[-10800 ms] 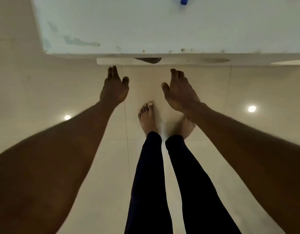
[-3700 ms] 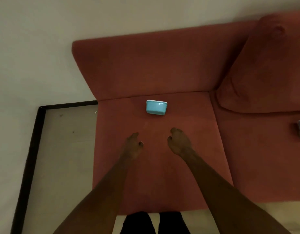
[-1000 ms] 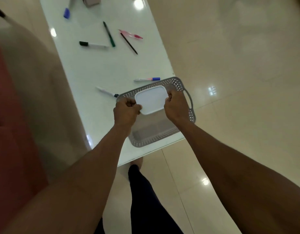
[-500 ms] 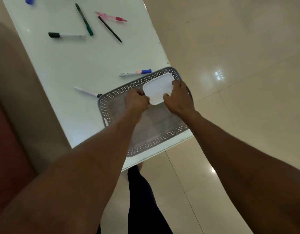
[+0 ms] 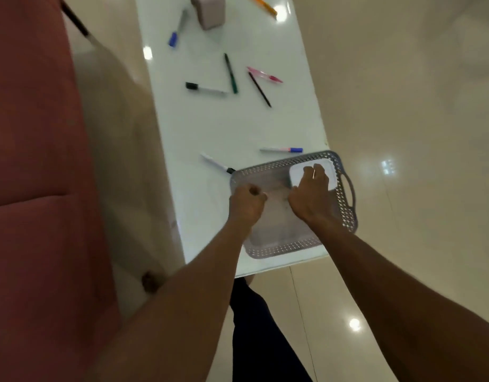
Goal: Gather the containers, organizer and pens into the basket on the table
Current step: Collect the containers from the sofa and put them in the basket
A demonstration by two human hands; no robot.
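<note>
A grey perforated basket [image 5: 279, 248] stands at the near end of the white table [image 5: 224, 128]. A white-lidded container [image 5: 330, 174] lies in its far right corner, with my right hand [image 5: 310, 194] laid over the lid and holding it. My left hand [image 5: 247, 205] hovers as a loose fist over the basket's left part with nothing in it. Several pens lie on the table: a blue-capped marker [image 5: 281, 149] and a black-tipped marker [image 5: 217, 164] just beyond the basket, a green pen [image 5: 231, 74] and a pink pen [image 5: 265, 75] farther off. A pinkish organizer [image 5: 208, 9] stands at the far end.
A red sofa [image 5: 31, 161] runs along the left, with a narrow strip of floor between it and the table. Glossy tiled floor lies to the right and near me. The basket's handle [image 5: 351, 194] overhangs the table's right edge.
The container has gone down into the basket's far right corner. My left hand has let go of it and pulled back to the left; my right hand stays on the lid.
</note>
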